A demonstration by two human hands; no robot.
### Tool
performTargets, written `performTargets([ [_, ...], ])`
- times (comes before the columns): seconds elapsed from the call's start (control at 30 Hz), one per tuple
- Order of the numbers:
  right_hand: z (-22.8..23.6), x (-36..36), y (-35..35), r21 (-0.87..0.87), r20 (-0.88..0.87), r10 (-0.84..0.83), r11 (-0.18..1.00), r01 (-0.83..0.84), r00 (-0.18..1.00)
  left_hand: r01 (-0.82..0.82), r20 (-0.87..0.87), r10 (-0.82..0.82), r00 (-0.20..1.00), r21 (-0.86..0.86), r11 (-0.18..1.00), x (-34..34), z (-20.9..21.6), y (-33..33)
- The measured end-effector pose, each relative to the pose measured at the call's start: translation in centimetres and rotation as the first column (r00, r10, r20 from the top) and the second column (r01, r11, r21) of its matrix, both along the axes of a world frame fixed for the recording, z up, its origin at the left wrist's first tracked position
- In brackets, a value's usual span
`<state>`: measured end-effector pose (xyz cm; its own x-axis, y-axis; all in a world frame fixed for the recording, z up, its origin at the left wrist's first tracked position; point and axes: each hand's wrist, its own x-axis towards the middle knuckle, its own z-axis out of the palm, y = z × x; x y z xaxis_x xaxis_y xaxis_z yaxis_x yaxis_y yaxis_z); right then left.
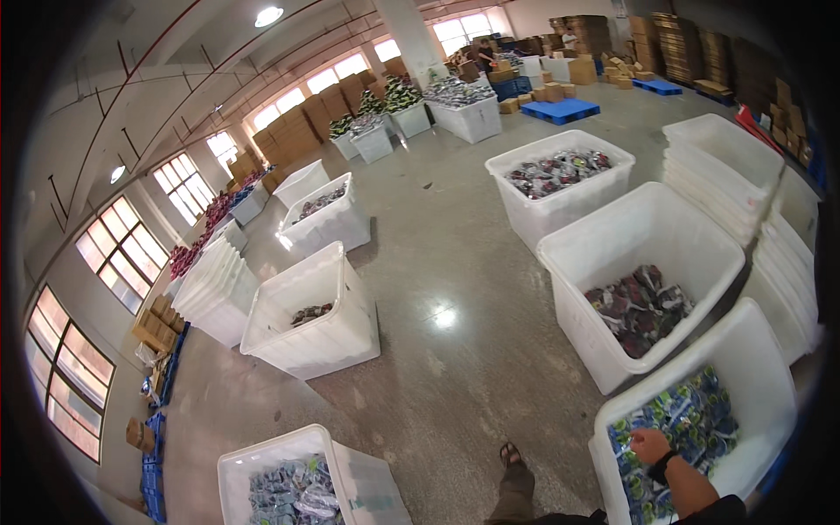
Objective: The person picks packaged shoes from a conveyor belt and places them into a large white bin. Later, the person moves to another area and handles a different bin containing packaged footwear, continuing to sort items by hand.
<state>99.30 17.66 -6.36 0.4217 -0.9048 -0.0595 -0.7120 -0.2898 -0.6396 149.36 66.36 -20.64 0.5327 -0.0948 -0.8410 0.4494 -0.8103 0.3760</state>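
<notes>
My right hand (649,446) is at the lower right, its fingers curled closed and a dark band around the wrist. It hovers above or rests by a heap of blue and green plastic-wrapped packages (713,411); I cannot tell whether it touches them. Whatever the fingers hold, if anything, is hidden. A large white plastic bin (759,385) surrounds these packages. My left hand is outside the picture.
Further white bins (691,236) with wrapped packages line the right side, beside stacked bins (722,175). More bins (319,324) stand on the left, another (372,481) at the near left. Blue pallets (560,110), cartons (582,70) and a person (486,54) are far back.
</notes>
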Motion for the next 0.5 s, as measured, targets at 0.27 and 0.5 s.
performTargets([
  [0.27,0.8,14.6,-20.2,0.339,-0.109,-0.117,0.929,0.148,0.987,-0.320,-0.127,0.301,0.945,-0.172,0.932,16.2,-1.0,-19.9],
  [0.5,-8.3,16.0,-29.3,0.678,-0.120,-0.484,0.598,0.428,0.867,-0.385,-0.072,0.393,0.917,-0.417,0.823,36.9,1.9,-41.2],
])
